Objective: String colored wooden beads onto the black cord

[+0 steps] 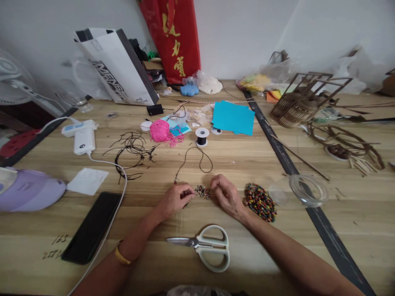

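Loose beads (203, 192) sit in a small pile on the counter (253, 263), between the two hands. Each should be near weightless, hard, round and slick: expect rolling if nudged or squeezed off-centre. Take one at a time, light pinch across its middle, keeping any hole clear. The bead heap (261, 202) beside the right forearm looks strung, so likely limp, with more weight; scoop it from below rather than tug one end. Black cord (177, 172) is thin and soft, curls as it lies, won't push well; best held close to its tip. It loops on the far side of the pile, near the spool (202, 132), and a small dark bit sits at its near end by the left hand. Pose: left hand (175, 200) low at the pile's left edge, palm down, thumb and index reaching inward, fingers nearly together; a few greenish beads show just under them. Can't tell if they clamp a bead or thread. Right hand (227, 196) rests at the pile's right edge, knuckles up, fingers curled in; tips hidden, so grip can't be told. Both forearms come in from the near side, angled inward. Scissors (197, 243) lie nearer the body, blades pointing left, untouched.
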Demonstrator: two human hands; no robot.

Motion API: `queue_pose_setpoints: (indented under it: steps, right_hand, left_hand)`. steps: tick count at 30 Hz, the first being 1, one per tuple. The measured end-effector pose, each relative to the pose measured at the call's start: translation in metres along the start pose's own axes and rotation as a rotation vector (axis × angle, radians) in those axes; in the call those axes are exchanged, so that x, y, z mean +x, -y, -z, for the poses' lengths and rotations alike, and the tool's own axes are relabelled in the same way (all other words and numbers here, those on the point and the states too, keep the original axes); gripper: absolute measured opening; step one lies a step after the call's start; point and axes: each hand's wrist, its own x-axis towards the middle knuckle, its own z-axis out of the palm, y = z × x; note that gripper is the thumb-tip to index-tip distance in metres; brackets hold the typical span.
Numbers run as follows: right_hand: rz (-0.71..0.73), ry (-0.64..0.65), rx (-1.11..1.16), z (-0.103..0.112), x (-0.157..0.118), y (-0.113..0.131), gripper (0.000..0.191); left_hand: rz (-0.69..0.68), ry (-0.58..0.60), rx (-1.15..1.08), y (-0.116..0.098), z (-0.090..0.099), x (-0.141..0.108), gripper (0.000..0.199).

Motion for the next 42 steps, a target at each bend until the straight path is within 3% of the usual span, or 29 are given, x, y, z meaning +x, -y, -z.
queue_pose_setpoints:
  steps: [24, 30, 38, 42]
  right_hand:
    - [-0.086, 0.094, -0.122, 0.003, 0.002, 0.002, 0.014]
    - [-0.125, 0.211, -0.169, 0.015, 0.009, 0.001, 0.01]
    - [-0.143, 0.485, -0.303, 0.028, 0.012, 0.013, 0.012]
    - [-0.106, 0.516, -0.373, 0.028, 0.011, 0.021, 0.015]
  left_hand:
    - [0.066, 0.061, -0.05, 0.006, -0.001, 0.008, 0.01]
    - [0.083, 0.025, -0.059, 0.001, -0.002, 0.011, 0.01]
    - [0.085, 0.019, -0.088, -0.002, -0.005, 0.009, 0.009]
    - [0.074, 0.022, -0.086, 0.0, -0.005, 0.008, 0.007]
